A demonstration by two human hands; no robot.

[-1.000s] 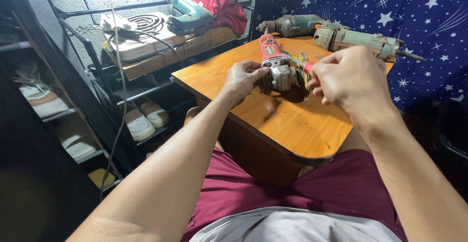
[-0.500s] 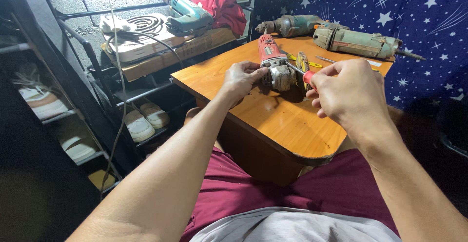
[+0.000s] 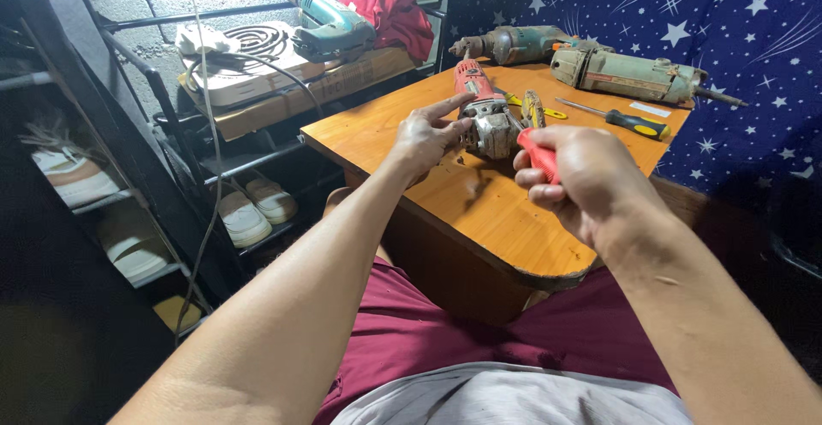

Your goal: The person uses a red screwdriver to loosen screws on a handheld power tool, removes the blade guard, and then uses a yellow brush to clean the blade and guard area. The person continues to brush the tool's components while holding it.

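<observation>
A red angle grinder [image 3: 479, 100] with a grey metal head lies on the orange wooden table [image 3: 505, 219]. My left hand [image 3: 425, 138] rests against the grinder's left side, fingers on its body and head. My right hand [image 3: 582, 177] is closed around a red tool handle [image 3: 538, 153] just in front of the grinder's head; the tool's tip is hidden behind the hand.
Behind the grinder lie a yellow-handled tool [image 3: 531, 106], a black-and-yellow screwdriver [image 3: 621, 120], a green drill [image 3: 514, 45] and a long green power tool [image 3: 625, 74]. A shelf at left holds a teal drill [image 3: 330, 24], a coil burner [image 3: 253, 44], red cloth and shoes [image 3: 248, 211].
My right hand has pulled slightly back and down from the grinder's head with the red handle. The left hand stays on the grinder.
</observation>
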